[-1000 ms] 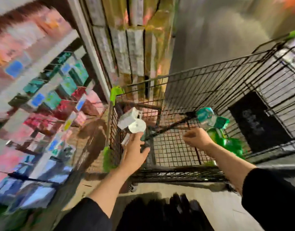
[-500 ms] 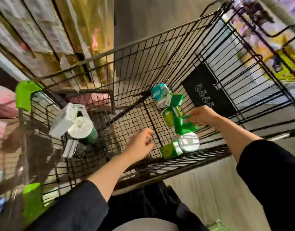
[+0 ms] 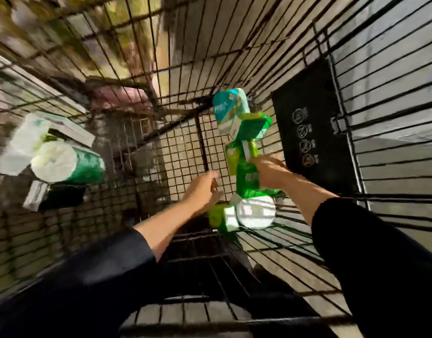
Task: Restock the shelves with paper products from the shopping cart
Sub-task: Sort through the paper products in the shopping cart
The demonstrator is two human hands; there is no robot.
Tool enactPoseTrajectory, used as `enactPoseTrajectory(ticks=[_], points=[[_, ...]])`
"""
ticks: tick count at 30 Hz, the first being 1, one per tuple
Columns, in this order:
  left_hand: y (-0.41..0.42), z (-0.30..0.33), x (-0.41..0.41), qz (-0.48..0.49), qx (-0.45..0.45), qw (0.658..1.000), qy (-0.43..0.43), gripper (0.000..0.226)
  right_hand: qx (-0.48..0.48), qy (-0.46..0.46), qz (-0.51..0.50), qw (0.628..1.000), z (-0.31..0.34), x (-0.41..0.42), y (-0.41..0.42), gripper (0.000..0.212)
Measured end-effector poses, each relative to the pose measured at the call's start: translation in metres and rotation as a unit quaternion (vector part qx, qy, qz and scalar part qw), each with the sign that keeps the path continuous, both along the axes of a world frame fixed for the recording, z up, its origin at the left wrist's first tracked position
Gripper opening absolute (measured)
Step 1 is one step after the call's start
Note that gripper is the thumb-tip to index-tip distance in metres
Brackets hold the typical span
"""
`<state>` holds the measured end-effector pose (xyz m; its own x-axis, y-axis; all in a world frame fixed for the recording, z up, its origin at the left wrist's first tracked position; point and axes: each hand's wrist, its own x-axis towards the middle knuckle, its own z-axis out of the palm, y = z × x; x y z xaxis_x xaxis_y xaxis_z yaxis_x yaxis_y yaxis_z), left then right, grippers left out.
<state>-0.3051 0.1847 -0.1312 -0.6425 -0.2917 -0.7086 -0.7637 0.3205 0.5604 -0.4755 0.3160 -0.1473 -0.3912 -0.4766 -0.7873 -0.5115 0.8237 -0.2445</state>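
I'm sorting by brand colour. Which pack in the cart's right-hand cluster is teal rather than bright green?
The teal pack at the far end of the cluster, beyond the right hand. The packs nearer the person are bright green.

Shopping cart: we count one wire shopping cart [image 3: 295, 57].
Hands: we count two, the left hand [image 3: 201, 191] and the right hand [image 3: 271, 170].
Right-side packs: we count about six green and teal paper packs [image 3: 246, 172] in a row; blur blocks an exact count.
Left-side packs: we count about four white and green paper packs [image 3: 56, 157].
Warning placard: we count one black placard [image 3: 315, 132].
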Motion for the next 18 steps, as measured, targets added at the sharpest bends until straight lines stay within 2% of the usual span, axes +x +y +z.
enactPoseTrajectory(ticks=[2, 5, 7, 8, 10, 13, 16, 18], points=[[0.004, 0.002, -0.008, 0.001, 0.004, 1.0, -0.008, 0.04, -0.014, 0.002, -0.003, 1.0, -0.006, -0.001, 0.004, 0.029], [0.008, -0.009, -0.013, 0.029, 0.012, 0.999, -0.042, 0.031, -0.027, -0.025, 0.008, 0.999, -0.006, -0.002, 0.012, 0.067], [0.011, -0.009, -0.018, 0.122, 0.068, 0.988, -0.06, 0.025, -0.081, -0.002, 0.013, 0.997, 0.001, -0.003, 0.01, 0.074], [0.011, -0.007, -0.021, 0.19, 0.129, 0.971, -0.07, 0.03, -0.133, 0.012, 0.007, 0.991, 0.006, -0.001, 0.007, 0.073], [0.009, -0.004, -0.029, 0.322, 0.249, 0.909, -0.09, 0.052, -0.245, 0.016, -0.016, 0.969, 0.015, 0.003, -0.004, 0.065], [-0.001, 0.007, -0.037, 0.441, 0.366, 0.816, -0.074, 0.061, -0.314, 0.048, 0.03, 0.948, 0.018, 0.014, -0.023, 0.053], [-0.015, 0.011, -0.035, 0.5, 0.399, 0.767, -0.045, 0.049, -0.339, 0.027, 0.08, 0.937, 0.017, 0.032, -0.037, 0.058], [-0.022, 0.008, -0.022, 0.522, 0.382, 0.762, -0.033, 0.035, -0.34, -0.002, 0.086, 0.937, 0.013, 0.045, -0.039, 0.061]])
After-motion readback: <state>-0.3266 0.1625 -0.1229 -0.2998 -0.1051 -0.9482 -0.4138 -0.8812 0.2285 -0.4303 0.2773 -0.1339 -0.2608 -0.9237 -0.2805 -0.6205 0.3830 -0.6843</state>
